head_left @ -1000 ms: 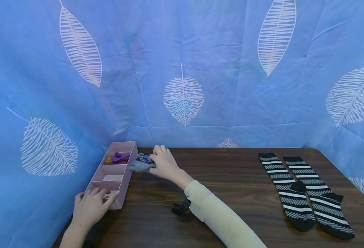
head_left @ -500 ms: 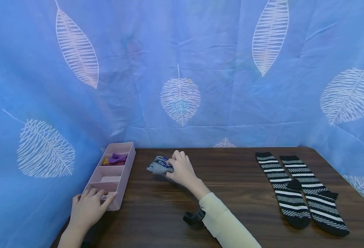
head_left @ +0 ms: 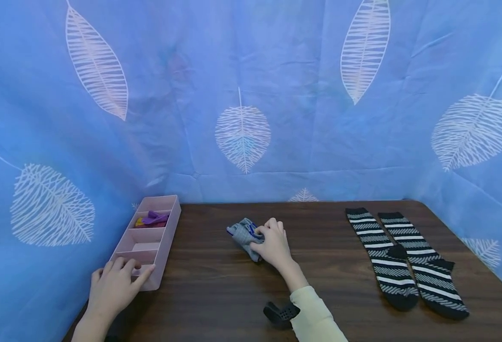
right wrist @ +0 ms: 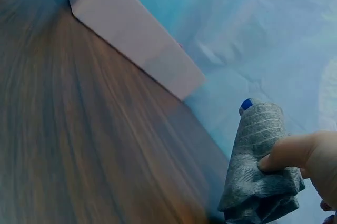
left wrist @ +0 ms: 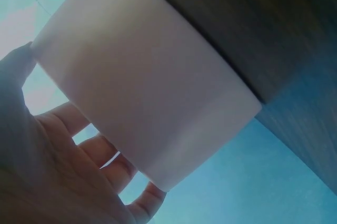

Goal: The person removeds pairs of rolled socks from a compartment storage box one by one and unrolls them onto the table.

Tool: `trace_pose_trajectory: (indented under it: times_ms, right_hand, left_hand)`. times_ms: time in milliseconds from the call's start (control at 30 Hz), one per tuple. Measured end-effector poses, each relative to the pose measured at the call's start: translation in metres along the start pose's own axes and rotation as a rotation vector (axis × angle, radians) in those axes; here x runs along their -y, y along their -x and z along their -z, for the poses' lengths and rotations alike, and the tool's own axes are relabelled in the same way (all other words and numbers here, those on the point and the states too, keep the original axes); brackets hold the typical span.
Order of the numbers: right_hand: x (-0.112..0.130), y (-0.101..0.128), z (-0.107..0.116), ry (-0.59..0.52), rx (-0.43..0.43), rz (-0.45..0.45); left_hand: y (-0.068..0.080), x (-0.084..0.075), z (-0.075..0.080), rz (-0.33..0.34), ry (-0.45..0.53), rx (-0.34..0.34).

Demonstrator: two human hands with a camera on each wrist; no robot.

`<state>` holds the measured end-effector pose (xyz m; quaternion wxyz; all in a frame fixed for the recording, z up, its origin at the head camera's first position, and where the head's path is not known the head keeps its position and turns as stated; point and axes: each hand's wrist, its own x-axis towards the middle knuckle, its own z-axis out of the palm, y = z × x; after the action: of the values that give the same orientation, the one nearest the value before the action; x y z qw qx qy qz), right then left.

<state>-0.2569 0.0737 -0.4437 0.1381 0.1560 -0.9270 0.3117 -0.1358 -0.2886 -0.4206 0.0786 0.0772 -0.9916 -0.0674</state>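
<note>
My right hand (head_left: pixel 273 244) pinches a folded grey sock (head_left: pixel 243 233) with blue trim between thumb and fingers, over the middle of the table. In the right wrist view, the sock (right wrist: pixel 258 166) is a rolled bundle, its blue edge at the top. My left hand (head_left: pixel 113 287) rests on the near end of a pale pink divided box (head_left: pixel 165 256), thumb at the right corner and fingers over the rim. In the left wrist view, the box's end wall (left wrist: pixel 147 87) hides the fingertips. A purple and yellow bundle (head_left: pixel 153 218) lies in one far compartment.
Two black-and-white striped socks (head_left: pixel 383 259) lie flat side by side at the right of the dark wooden table (head_left: pixel 217 294). Blue cloth (head_left: pixel 191 118) with white leaves hangs behind and at both sides. A black strap (head_left: pixel 280 313) shows below my right sleeve.
My right hand has carried the grey sock away from the box's right side, rightward and slightly nearer. The left hand stays on the box. The head view has shifted slightly.
</note>
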Motion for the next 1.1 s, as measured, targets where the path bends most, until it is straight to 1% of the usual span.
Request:
trace_pose_trajectory:
  times_ms: [100, 200, 267, 367, 533, 700, 767, 833, 1000, 1100]
  right_hand:
    - [-0.012, 0.006, 0.004, -0.075, 0.009, -0.086]
    - [-0.026, 0.010, 0.010, -0.166, 0.024, -0.166]
    - [-0.034, 0.010, 0.012, -0.192, 0.038, -0.209]
    - [-0.046, 0.007, 0.014, -0.192, 0.052, -0.265]
    - [-0.062, 0.004, 0.015, -0.158, 0.052, -0.343]
    - [-0.071, 0.006, 0.019, -0.166, 0.042, -0.365]
    - [-0.071, 0.007, 0.020, -0.166, 0.041, -0.363]
    - [-0.071, 0.007, 0.022, -0.155, 0.043, -0.360]
    - [-0.070, 0.008, 0.023, -0.135, 0.042, -0.351]
    - [-0.071, 0.007, 0.025, -0.140, 0.045, -0.341]
  left_hand:
    - [0.000, 0.002, 0.000, 0.003, 0.001, 0.004]
    - [-0.001, 0.003, -0.003, 0.001, 0.003, -0.009]
    - [-0.001, 0.004, -0.004, 0.003, 0.003, -0.016]
    - [0.000, 0.006, -0.003, 0.001, 0.009, -0.019]
    - [-0.001, 0.004, 0.000, -0.002, 0.009, 0.012]
    - [-0.003, -0.001, 0.001, 0.000, 0.009, 0.045]
    - [-0.003, -0.004, 0.003, -0.022, 0.013, 0.024]
    - [-0.003, -0.008, 0.007, -0.061, 0.015, -0.018]
    - [-0.004, -0.026, 0.016, -0.196, 0.017, -0.182]
    - [-0.008, -0.042, 0.024, -0.256, 0.032, -0.244]
